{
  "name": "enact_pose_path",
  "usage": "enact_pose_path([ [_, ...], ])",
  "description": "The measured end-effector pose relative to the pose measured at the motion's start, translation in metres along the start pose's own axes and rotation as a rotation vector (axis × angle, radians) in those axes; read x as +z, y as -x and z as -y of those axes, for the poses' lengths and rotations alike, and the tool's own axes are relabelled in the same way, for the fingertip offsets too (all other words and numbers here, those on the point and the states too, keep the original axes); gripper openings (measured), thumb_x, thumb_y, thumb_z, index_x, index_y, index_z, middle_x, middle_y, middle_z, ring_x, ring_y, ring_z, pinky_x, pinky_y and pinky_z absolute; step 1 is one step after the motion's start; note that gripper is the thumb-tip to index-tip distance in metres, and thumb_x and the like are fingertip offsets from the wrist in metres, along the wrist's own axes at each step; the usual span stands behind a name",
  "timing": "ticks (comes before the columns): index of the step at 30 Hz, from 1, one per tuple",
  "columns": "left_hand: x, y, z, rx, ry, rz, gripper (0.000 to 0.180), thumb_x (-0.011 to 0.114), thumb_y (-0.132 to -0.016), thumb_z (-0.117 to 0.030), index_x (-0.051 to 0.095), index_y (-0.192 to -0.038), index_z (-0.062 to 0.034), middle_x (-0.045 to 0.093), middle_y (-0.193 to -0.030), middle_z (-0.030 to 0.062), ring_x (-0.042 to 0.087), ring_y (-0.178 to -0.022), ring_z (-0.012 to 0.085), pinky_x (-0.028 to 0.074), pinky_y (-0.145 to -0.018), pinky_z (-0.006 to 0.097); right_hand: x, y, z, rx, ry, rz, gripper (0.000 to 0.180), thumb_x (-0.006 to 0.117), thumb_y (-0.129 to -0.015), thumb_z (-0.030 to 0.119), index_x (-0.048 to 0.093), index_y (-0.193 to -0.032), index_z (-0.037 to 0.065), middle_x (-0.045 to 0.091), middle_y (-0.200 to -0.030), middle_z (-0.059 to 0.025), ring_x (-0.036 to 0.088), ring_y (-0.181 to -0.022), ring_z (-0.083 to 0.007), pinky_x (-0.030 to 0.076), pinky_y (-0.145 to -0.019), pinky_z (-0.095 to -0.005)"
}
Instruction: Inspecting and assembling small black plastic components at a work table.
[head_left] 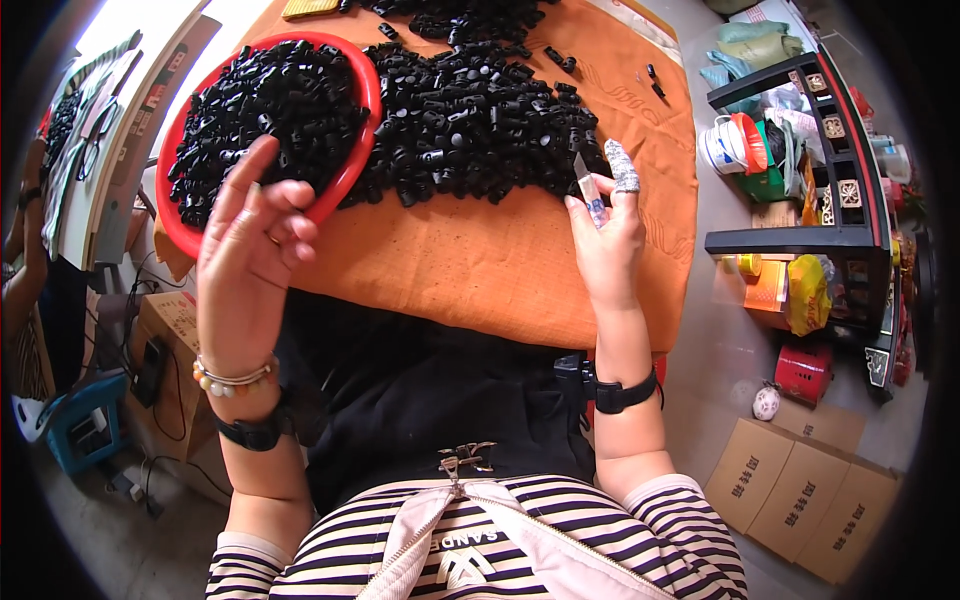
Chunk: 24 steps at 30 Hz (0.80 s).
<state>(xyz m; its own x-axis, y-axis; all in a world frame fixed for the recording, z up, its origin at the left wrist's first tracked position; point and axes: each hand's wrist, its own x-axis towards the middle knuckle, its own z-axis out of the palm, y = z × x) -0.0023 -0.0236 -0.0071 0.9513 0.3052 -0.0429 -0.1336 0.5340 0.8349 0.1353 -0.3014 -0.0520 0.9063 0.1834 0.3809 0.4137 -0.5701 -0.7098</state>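
Holding: the right hand (607, 245) is closed round a small clear-handled blade (587, 185), fingers curled about its lower end, the tip pointing up and away from the body
Right forefinger: stands straight beside the blade, its end wrapped in a patterned cloth guard (621, 166)
Blade place: just at the near edge of the heap of small black plastic parts (470, 120), at the heap's right end; whether it touches a part cannot be told
Left hand: the left hand (245, 265) is raised with the palm toward the camera, forefinger stretched out, the other fingers loosely bent; no part can be seen in it
Left hand place: in front of the near rim of the red round basin (368, 90), which sits just left of the heap and touches it
Basin content: filled with the same black parts
Heap support: the heap lies on an orange cloth (480, 260) that hangs down toward the lap
Wrists: black bands on both, and a bead bracelet (232, 380) on the left
Right of the heap, well apart: a dark shelf unit (850, 235) with bags and containers
Near the shelf's foot: flattened cardboard boxes (800, 495) on the floor
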Motion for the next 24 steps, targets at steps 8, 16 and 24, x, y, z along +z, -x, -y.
enact_pose_path([
  [8, 0.024, 0.018, 0.033, -0.3, -0.005, 0.02, 0.028, 0.043, -0.093, -0.011, 0.046, -0.12, -0.0019, 0.058, -0.086, 0.0046, 0.053, -0.069, 0.0069, 0.045, -0.062, 0.02, 0.003, 0.004, 0.006, 0.072, 0.022, 0.026, 0.055, 0.066, -0.074, 0.001, 0.043, -0.124, 0.006, 0.059, -0.084, -0.0081, 0.058, -0.069, -0.0186, 0.046, -0.061, -0.0308],
  [16, 0.042, 0.023, 0.043, -0.495, -0.039, 0.201, 0.026, 0.047, -0.093, -0.019, 0.047, -0.115, -0.0045, 0.061, -0.087, 0.0065, 0.059, -0.071, 0.0084, 0.047, -0.063, 0.02, -0.008, 0.02, 0.078, 0.459, -0.872, 0.386, 0.056, 0.06, -0.081, -0.004, 0.034, -0.13, 0.003, 0.052, -0.087, -0.0018, 0.05, -0.072, -0.0055, 0.041, -0.067, -0.0185],
  [24, 0.045, 0.025, 0.047, -0.568, 0.395, 0.254, 0.027, 0.042, -0.095, -0.018, 0.041, -0.119, -0.0072, 0.058, -0.086, 0.0067, 0.057, -0.068, 0.0098, 0.048, -0.062, 0.023, 0.013, 0.038, 0.104, 0.429, -1.162, 0.624, 0.067, 0.054, -0.084, -0.006, 0.019, -0.139, 0.009, 0.05, -0.097, -0.0065, 0.055, -0.069, -0.0103, 0.051, -0.06, -0.022],
])
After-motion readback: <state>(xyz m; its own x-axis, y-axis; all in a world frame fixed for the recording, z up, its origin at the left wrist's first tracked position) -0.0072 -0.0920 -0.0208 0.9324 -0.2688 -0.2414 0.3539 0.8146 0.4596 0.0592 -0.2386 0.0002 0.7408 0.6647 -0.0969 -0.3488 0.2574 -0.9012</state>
